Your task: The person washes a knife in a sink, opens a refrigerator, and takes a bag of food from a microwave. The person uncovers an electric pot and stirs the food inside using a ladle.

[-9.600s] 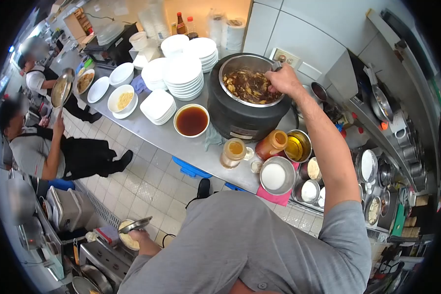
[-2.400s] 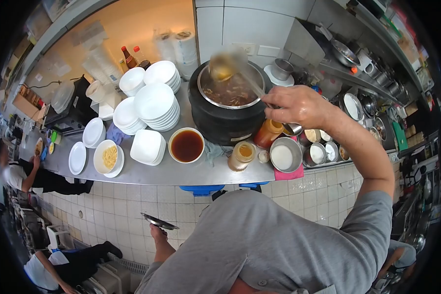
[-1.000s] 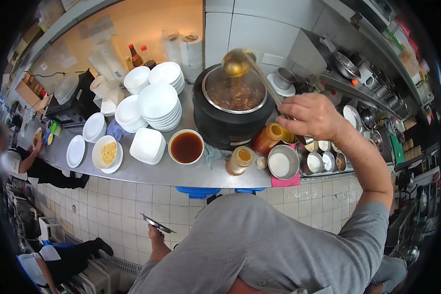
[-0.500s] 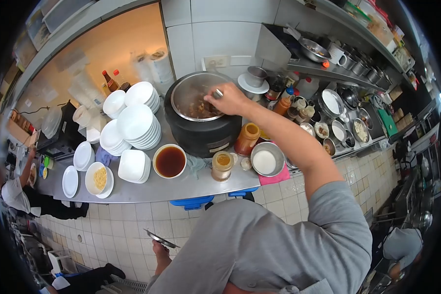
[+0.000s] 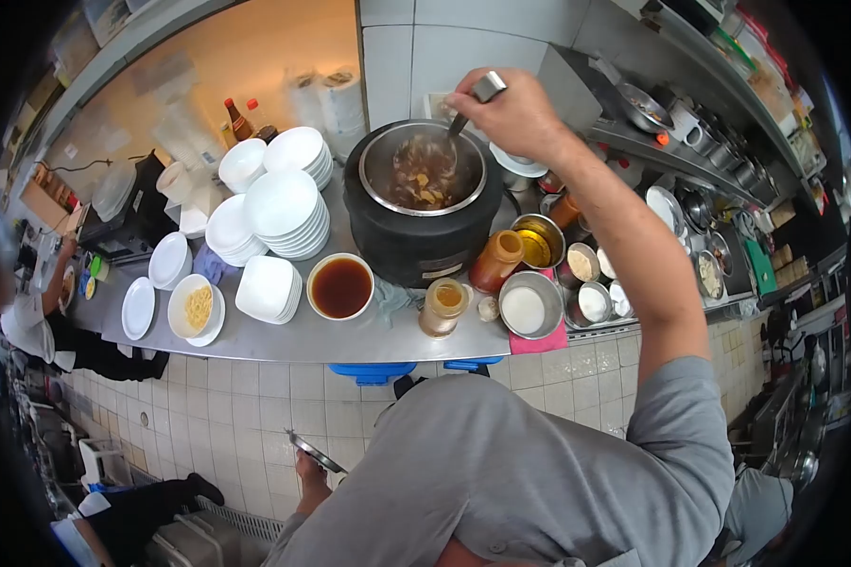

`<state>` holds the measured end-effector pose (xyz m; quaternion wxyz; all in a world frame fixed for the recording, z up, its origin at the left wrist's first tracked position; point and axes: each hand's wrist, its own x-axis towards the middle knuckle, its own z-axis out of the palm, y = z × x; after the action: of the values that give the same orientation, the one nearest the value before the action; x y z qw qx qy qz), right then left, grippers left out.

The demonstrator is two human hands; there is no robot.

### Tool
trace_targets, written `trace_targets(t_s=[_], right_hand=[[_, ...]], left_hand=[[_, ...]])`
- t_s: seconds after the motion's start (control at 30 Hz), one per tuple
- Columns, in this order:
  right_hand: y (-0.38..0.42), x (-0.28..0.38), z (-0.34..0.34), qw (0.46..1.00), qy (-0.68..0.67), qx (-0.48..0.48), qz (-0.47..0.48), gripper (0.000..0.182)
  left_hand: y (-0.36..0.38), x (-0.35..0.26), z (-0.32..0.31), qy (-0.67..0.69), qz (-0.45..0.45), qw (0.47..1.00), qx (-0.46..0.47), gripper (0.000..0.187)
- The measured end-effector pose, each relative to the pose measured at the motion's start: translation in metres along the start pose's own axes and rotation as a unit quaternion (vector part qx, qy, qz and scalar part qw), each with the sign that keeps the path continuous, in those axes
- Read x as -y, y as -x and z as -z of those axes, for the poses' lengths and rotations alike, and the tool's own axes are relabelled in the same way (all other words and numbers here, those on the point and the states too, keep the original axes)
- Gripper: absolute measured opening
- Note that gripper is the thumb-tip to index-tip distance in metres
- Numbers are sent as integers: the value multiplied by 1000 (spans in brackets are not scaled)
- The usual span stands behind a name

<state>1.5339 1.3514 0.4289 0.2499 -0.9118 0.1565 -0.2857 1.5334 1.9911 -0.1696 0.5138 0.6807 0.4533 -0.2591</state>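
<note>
My right hand (image 5: 518, 111) is closed around the handle of a metal ladle (image 5: 487, 89), raised over the black round warmer pot (image 5: 402, 248). The ladle's lower end goes down into the pot, where brown stew (image 5: 424, 180) with chunks shows, partly blurred. Low in the view, over the floor, my left hand (image 5: 312, 475) grips a thin metal lid (image 5: 318, 453), seen nearly edge-on. A white bowl of dark brown broth (image 5: 340, 289) stands left of the pot. Farther left, a white bowl (image 5: 178, 312) on a plate holds yellow noodles (image 5: 199, 305).
Stacked white bowls (image 5: 282, 206) and square dishes (image 5: 269, 288) line the counter. Right of the pot are a jar of orange sauce (image 5: 494, 265), a pan of yellow oil (image 5: 537, 248) and a pot of white contents (image 5: 529, 307). Another person (image 5: 38, 317) works at far left.
My right hand has risen with the ladle, and the stew now moves about in the pot. The view has shifted, showing the oil pan more fully. My left hand keeps the lid low.
</note>
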Motion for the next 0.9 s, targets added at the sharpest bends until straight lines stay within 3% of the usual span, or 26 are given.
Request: trace_targets(t_s=[0.03, 0.1, 0.23, 0.3, 0.53, 0.67, 0.7, 0.8, 0.83, 0.9], right_hand=[[4, 3, 6, 1000, -2, 4, 2, 24], [10, 6, 18, 974, 8, -25, 227, 16], [33, 13, 37, 940, 46, 19, 336, 10], [45, 4, 42, 887, 127, 44, 442, 13], [66, -64, 16, 808, 114, 109, 568, 17], [47, -110, -18, 810, 31, 215, 545, 17], [44, -121, -28, 805, 23, 213, 553, 17], [27, -130, -52, 866, -41, 213, 450, 7], [23, -131, -60, 854, -57, 218, 469, 7], [16, -134, -77, 956, -76, 181, 218, 13]], left_hand=[[-2, 1, 1, 3, 3, 1000, -3, 48], [1, 0, 1, -5, -37, 999, 33, 51], [0, -8, -10, 12, -32, 999, 16, 53], [-3, -7, -14, 23, -48, 998, 18, 55], [42, -8, -23, 11, -50, 999, -4, 57], [55, 28, -22, 71, -52, 996, -19, 55], [68, 36, -24, 56, -34, 997, -35, 55], [81, 73, -16, 54, -9, 996, -70, 54], [84, 91, -11, 45, -6, 996, -73, 53], [108, 109, -3, 36, 5, 993, -108, 53]])
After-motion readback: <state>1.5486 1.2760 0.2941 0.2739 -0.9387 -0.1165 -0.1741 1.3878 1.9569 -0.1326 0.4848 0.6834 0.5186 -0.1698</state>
